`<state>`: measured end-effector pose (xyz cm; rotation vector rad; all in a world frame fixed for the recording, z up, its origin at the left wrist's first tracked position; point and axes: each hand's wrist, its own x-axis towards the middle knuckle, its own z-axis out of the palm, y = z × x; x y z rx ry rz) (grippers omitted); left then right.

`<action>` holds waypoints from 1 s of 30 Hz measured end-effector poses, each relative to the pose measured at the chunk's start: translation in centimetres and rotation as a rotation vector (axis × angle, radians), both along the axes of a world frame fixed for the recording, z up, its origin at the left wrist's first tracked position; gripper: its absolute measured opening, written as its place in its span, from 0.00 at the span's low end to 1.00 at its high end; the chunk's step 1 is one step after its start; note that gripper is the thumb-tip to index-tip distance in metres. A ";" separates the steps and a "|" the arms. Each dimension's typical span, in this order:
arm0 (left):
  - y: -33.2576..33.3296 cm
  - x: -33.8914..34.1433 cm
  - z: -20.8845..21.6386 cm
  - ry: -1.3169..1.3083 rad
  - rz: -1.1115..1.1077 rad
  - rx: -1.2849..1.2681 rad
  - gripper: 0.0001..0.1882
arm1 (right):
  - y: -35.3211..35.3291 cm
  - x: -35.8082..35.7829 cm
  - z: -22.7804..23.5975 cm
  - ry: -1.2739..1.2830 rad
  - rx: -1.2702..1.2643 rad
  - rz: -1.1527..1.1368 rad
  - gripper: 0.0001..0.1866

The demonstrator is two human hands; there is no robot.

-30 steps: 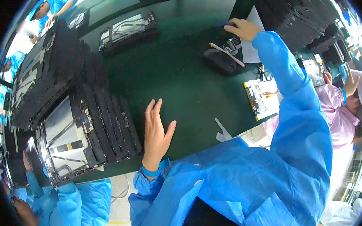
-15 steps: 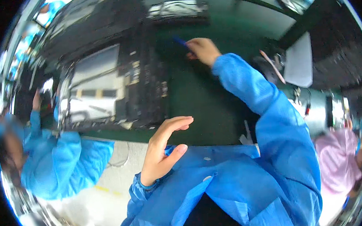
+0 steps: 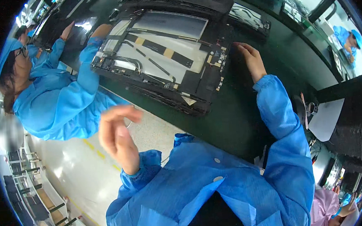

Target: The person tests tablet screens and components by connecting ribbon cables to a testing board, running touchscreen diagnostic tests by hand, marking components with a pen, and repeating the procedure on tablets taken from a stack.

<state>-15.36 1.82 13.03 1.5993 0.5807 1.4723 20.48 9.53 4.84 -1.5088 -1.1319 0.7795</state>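
A flat electronic device panel (image 3: 178, 73) with a silvery back, black ribbon strips and a small circuit board along its right edge lies on top of a stack of dark panels (image 3: 163, 95). Beside the stack's right edge is my right hand (image 3: 252, 61). Its fingers stretch toward the panel with nothing visible in them; whether they touch the edge is hard to tell. My left hand (image 3: 119, 136) hangs in the air in front of the bench edge, blurred, empty, thumb and fingers apart.
The dark green bench top (image 3: 228, 122) runs beneath the stack. Behind lies another device panel (image 3: 248, 18). A white sheet (image 3: 326, 119) and a dark stack (image 3: 358, 121) stand at the right. A co-worker in blue (image 3: 58, 100) sits close on the left, one arm by the stack.
The view has turned, so the stack appears nearer the middle. My right hand has come to the stack's right edge, and the blue stick-like thing in it no longer shows. My left hand is farther left.
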 end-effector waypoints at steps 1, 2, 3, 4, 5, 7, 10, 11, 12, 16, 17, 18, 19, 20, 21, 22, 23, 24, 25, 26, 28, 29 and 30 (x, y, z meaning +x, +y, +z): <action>0.9 -0.3 -0.1 -0.003 0.149 0.039 0.19 | -0.4 0.0 0.5 0.018 -0.100 -0.019 0.14; 1.6 -0.5 -0.1 -0.008 0.303 0.077 0.20 | -0.8 -0.5 1.0 0.014 -0.100 -0.017 0.14; 2.7 0.1 0.1 -0.010 0.298 0.074 0.20 | -1.2 -0.7 1.6 -0.018 -0.032 0.006 0.14; 4.0 0.9 0.4 0.030 0.552 0.055 0.21 | -1.7 -1.1 2.1 -0.050 0.035 0.027 0.15; 5.3 1.6 0.6 0.074 0.809 0.036 0.22 | -2.2 -1.6 2.9 -0.049 0.032 0.023 0.15; 8.0 1.1 -0.5 0.063 0.789 0.020 0.23 | -3.3 -3.1 4.9 0.000 0.160 0.027 0.17; 11.2 -0.8 -2.3 0.049 0.747 -0.026 0.26 | -4.1 -5.5 6.6 -0.114 0.331 0.060 0.19; 11.8 -0.6 -2.5 -0.092 0.582 -0.117 0.27 | -4.5 -6.3 7.2 -0.075 0.300 0.074 0.21; 12.0 -0.4 -2.5 -0.228 0.416 -0.206 0.27 | -4.4 -6.6 7.4 -0.110 0.294 0.088 0.24; 12.2 1.2 -2.1 -0.382 0.405 -0.290 0.24 | -4.3 -8.6 7.5 -0.211 0.377 0.041 0.30; 12.3 1.2 -2.1 -0.387 0.416 -0.264 0.22 | -4.3 -9.1 7.5 -0.169 0.392 0.015 0.31; 12.2 1.3 -1.9 -0.382 0.410 -0.267 0.22 | -4.3 -9.6 7.5 -0.126 0.407 -0.012 0.31; 12.0 1.5 -1.3 -0.388 0.423 -0.221 0.22 | -4.5 -10.0 8.0 -0.123 0.405 -0.022 0.31; 11.5 1.7 -0.8 -0.394 0.440 -0.180 0.22 | -4.8 -10.4 8.7 -0.036 0.438 -0.047 0.31; 11.4 2.2 -0.1 -0.410 0.524 -0.145 0.23 | -5.3 -10.5 9.0 0.051 0.471 -0.076 0.31; 11.0 2.4 0.4 -0.402 0.516 -0.151 0.23 | -4.8 -10.0 8.4 -0.040 0.615 -0.127 0.30; 10.3 2.3 0.8 -0.404 0.507 -0.072 0.23 | -5.7 -9.7 9.3 0.122 0.546 -0.084 0.31; 9.5 2.7 1.5 -0.403 0.492 0.004 0.24 | -6.9 -9.1 10.7 0.284 0.473 -0.050 0.33; 8.0 3.9 2.1 -0.398 0.522 0.001 0.27 | -8.3 -8.7 11.8 0.469 0.361 -0.180 0.32; 6.5 5.2 2.8 -0.391 0.503 -0.007 0.27 | -9.9 -7.1 12.1 0.197 0.304 -0.381 0.32; 3.6 7.2 3.3 -0.305 0.228 0.091 0.34 | -13.3 -5.8 14.2 0.339 0.273 -0.372 0.30; 2.6 7.9 2.8 -0.248 0.134 0.121 0.39 | -15.1 -4.0 13.5 0.241 0.264 -0.411 0.30; 1.4 8.4 2.5 -0.193 0.039 0.155 0.45 | -17.5 -1.3 12.4 0.082 0.256 -0.530 0.27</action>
